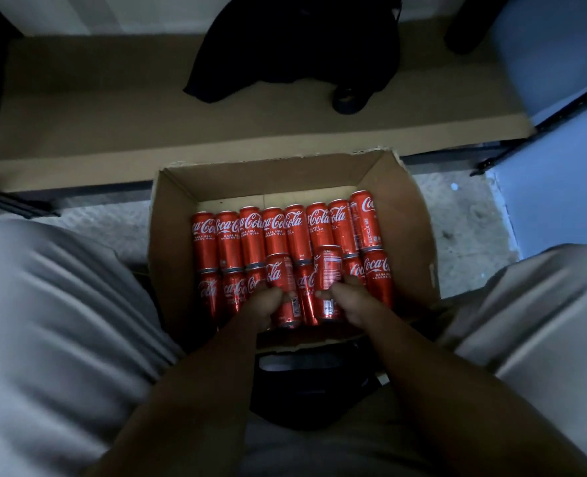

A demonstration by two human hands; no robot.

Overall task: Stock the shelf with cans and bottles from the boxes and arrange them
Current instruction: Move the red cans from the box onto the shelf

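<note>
At the centre of the frame, the left hand (268, 304) wraps one red Coca-Cola can (283, 290) and the right hand (349, 301) wraps another can (328, 282), both raised slightly above the rows lying in the open cardboard box (171, 235). Best to lift straight up, clear of neighbouring cans, then carry them to the brown shelf (113, 108) across the upper frame.
</note>
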